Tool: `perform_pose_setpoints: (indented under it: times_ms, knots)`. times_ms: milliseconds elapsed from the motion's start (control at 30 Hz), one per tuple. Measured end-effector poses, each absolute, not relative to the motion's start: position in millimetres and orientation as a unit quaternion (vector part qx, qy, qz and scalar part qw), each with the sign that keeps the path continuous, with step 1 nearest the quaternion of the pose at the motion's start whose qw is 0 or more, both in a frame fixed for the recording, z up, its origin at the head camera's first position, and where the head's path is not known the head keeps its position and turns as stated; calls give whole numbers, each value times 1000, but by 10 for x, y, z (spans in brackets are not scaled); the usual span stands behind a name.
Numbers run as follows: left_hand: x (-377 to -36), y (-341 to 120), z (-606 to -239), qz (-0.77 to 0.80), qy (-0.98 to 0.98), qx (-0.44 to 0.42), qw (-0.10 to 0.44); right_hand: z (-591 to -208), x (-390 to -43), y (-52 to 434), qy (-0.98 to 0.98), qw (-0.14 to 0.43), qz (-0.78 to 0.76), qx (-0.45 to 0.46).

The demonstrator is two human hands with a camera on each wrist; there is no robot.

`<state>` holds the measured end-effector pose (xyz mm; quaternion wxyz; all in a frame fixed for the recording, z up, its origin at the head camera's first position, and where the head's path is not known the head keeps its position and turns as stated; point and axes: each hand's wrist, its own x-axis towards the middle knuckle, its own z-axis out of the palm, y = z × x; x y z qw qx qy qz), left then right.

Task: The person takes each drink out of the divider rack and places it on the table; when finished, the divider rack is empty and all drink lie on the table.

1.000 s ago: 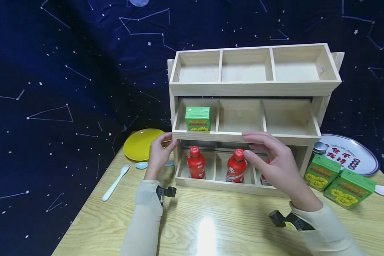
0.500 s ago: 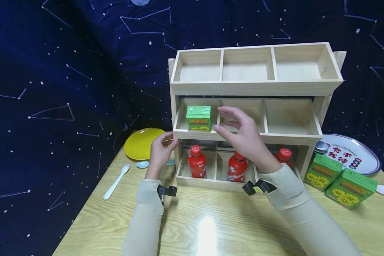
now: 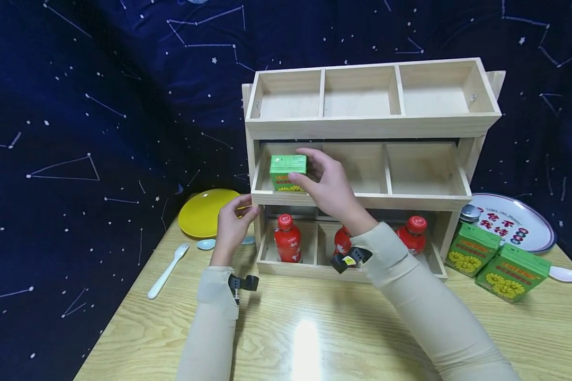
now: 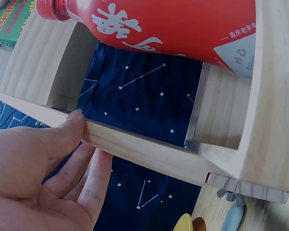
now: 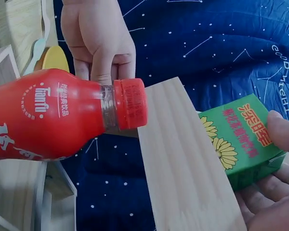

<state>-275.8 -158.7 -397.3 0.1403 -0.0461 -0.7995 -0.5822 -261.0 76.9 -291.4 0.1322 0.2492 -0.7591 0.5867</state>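
Fingers on the rack and on the carton

The left hand [image 3: 231,225] has thumb and fingers lightly curled round the left post of the three-tier pale wooden rack [image 3: 376,127]. The right hand [image 3: 328,185] closes thumb and fingers on the small green drink carton with yellow flowers [image 3: 287,172] — in the middle tier's left compartment, above the red plastic bottles [image 3: 287,238].
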Motion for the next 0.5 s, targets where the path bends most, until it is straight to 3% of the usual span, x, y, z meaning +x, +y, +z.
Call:
perform_pose_setpoints:
  times_ms: [300, 500]
  knots:
    - [-2749, -1593, -3989, -580, -801, -45, 142, -3034, -2599, 716, -719, 222, 602, 267]
    - [-2756, -1591, -3982, -581, -800, -51, 143, -2910, -2452, 684, -687, 261, 618, 279]
